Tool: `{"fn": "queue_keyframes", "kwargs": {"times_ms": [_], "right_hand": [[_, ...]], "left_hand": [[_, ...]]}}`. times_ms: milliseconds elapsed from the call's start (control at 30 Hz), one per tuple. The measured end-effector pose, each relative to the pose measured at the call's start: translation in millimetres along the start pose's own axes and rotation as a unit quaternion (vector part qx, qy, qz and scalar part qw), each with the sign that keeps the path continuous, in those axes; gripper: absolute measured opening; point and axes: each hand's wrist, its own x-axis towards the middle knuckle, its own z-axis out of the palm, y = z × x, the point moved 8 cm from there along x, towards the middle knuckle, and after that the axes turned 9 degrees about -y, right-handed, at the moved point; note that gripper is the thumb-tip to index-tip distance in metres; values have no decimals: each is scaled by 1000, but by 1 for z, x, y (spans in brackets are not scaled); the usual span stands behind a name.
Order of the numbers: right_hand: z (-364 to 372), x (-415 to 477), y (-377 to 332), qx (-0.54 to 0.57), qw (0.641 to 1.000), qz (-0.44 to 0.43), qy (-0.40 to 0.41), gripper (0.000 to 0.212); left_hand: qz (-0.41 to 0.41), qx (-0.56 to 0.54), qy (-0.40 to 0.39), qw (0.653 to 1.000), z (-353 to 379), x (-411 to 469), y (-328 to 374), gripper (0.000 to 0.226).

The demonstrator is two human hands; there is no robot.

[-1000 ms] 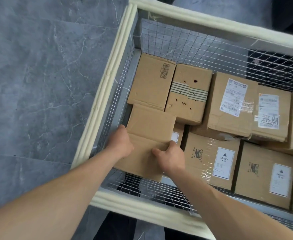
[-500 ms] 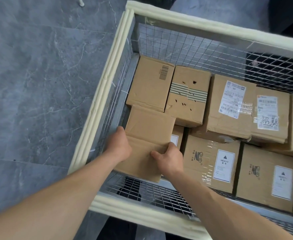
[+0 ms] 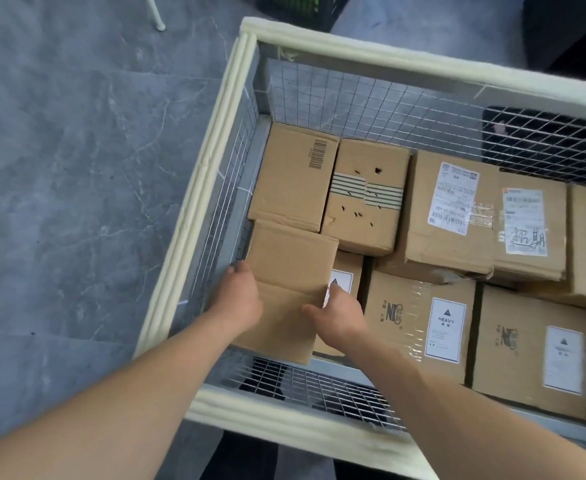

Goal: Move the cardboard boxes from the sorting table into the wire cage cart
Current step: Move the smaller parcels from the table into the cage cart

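While both hands held it, the plain cardboard box (image 3: 293, 271) sat in the near left corner of the wire cage cart (image 3: 212, 199), close against the left mesh wall. Its far edge met the barcode box (image 3: 295, 174), and its right side overlapped a lower box (image 3: 347, 275) whose white label peeked out. Whether the plain box rested its full weight there could not be told.

The left hand (image 3: 241, 299) gripped the box's left edge, its fingers curled down over the side next to the mesh. The right hand (image 3: 341, 313) gripped the right edge, thumb laid flat across the top face and fingers bent over the edge towards the label beneath.

Beside the barcode box stood a box with striped tape (image 3: 367, 195), dotted with small dark holes. Further right lay a box with a shipping label (image 3: 452, 209), touching another that bore handwritten characters (image 3: 526, 230). Along the near row, a box with a HEAVY label (image 3: 419, 320) stood just right of the hands, with a similar labelled box (image 3: 533, 355) next to it.

Cream padding ran along the cart's top rails. Outside it, grey marbled floor (image 3: 77, 168) spread to the left, and a white leg (image 3: 155, 15) showed at the top edge.
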Motion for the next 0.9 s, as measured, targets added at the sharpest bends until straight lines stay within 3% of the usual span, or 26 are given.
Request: {"fn": "queue_keyframes", "kwargs": {"times_ms": [233,433,567,900], "right_hand": [[-78,-75,-30,-139,987,-26,69,30],[-167,-171,-50,-133,979,-59,145,39],[-230,-237,-56,-154,961,-74,217,55],[-352,-399,-33,-122,905,-71,401,56]], "left_hand": [[83,56,27,995,-55,-74,44,70],[185,109,93,972,-120,-160,128,73],[265,140,147,943,-159,-218,199,70],[450,198,207,846,-196,-350,352,64]]}}
